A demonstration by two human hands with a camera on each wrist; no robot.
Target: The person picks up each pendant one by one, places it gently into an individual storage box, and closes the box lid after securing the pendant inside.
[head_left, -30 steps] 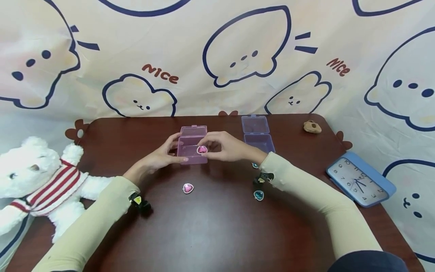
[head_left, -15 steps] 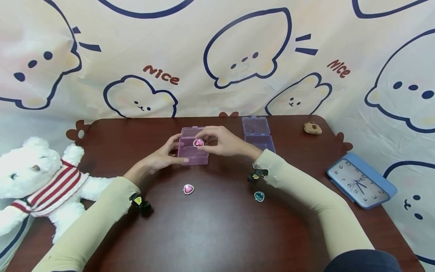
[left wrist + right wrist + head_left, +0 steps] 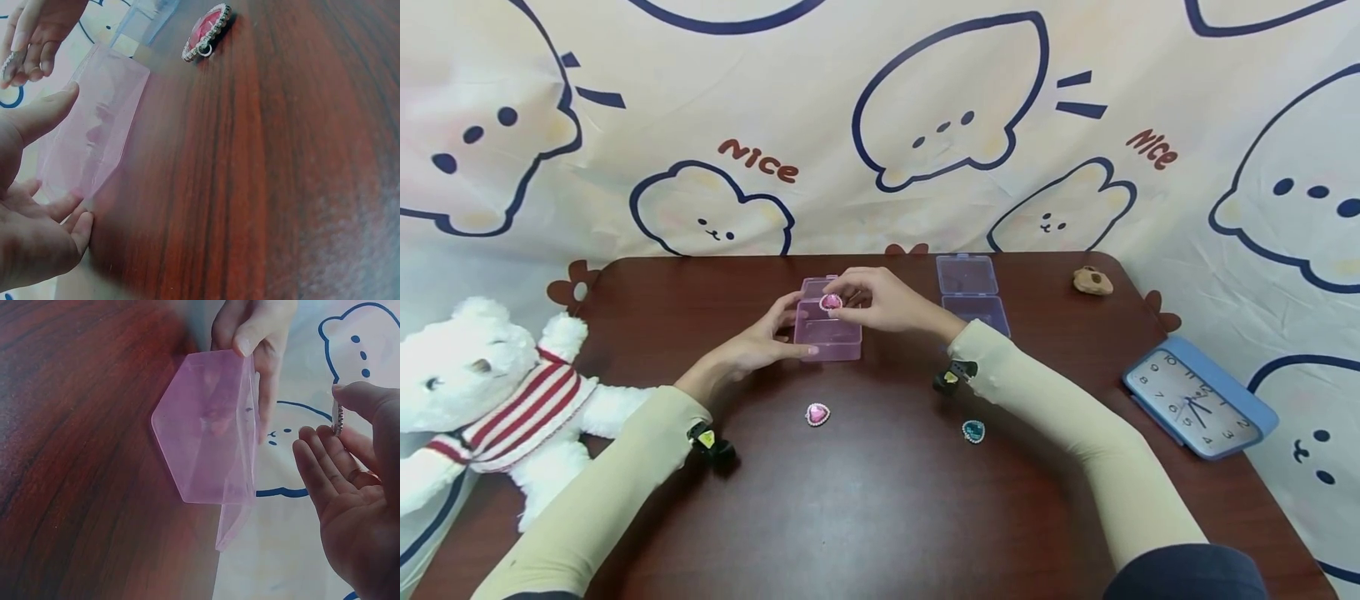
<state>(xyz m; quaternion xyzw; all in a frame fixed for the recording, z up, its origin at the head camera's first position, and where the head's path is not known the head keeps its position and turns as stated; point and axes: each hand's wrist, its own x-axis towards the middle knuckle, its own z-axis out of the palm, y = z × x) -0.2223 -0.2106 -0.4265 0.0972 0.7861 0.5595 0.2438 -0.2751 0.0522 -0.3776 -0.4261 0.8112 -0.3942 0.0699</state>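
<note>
In the head view my left hand [image 3: 758, 343] grips the left end of an open pink plastic box [image 3: 838, 350], thumb at its front wall and fingers at its side. The box's hinged lid leans back behind it. My right hand [image 3: 883, 302] pinches a pink gem charm [image 3: 831, 302] with a beaded silver edge between thumb and fingertips, over the back of the box. Edge-on in the right wrist view, the charm [image 3: 338, 417] hangs apart from the box [image 3: 206, 431]. A second pink heart-shaped charm [image 3: 817, 414] lies on the table in front of the box.
A teal heart-shaped charm [image 3: 973, 431] lies right of centre. An open purple box [image 3: 976, 312] stands behind the right forearm. A blue clock [image 3: 1198, 404] and a small tan object [image 3: 1092, 281] are at the right. A white plush bear [image 3: 527, 400] lies at the left.
My right hand has moved left and back with the pink charm, from the box's right front to over its rear. The left hand keeps its grip on the box.
</note>
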